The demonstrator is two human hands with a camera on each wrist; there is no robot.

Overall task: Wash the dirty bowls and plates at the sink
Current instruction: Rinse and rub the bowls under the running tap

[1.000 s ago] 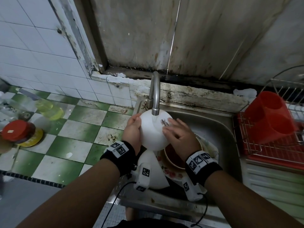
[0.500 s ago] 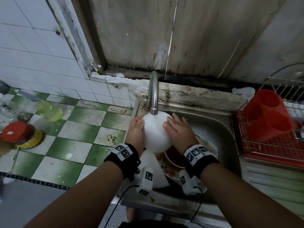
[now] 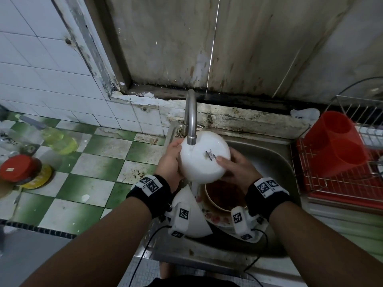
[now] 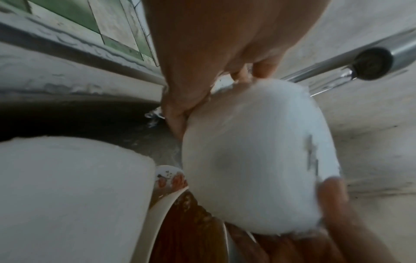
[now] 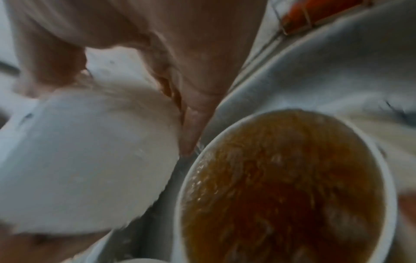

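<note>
A white bowl (image 3: 204,157) is held bottom-up under the running tap (image 3: 191,117), and water streams off it. My left hand (image 3: 170,160) grips its left side. My right hand (image 3: 234,168) grips the right side, with the thumb on the base by a small dark label. The left wrist view shows the bowl (image 4: 254,160) between my left hand (image 4: 202,53) and the tap spout (image 4: 373,64). Below it in the sink (image 3: 269,158) stands a dirty bowl (image 3: 223,196) with brown sauce (image 5: 283,192), on a flowered plate (image 3: 215,219). A white dish (image 3: 192,216) leans beside it.
A red drying rack (image 3: 339,189) with a red cutlery holder (image 3: 335,146) stands right of the sink. Left of the sink is a green-and-white tiled counter (image 3: 99,162) with a bottle of yellow liquid (image 3: 60,139) and a red-lidded jar (image 3: 19,169).
My right hand's fingers were spread over the bowl's base; now only the thumb lies on it and the fingers hold the side. The bowl has turned a little under the tap.
</note>
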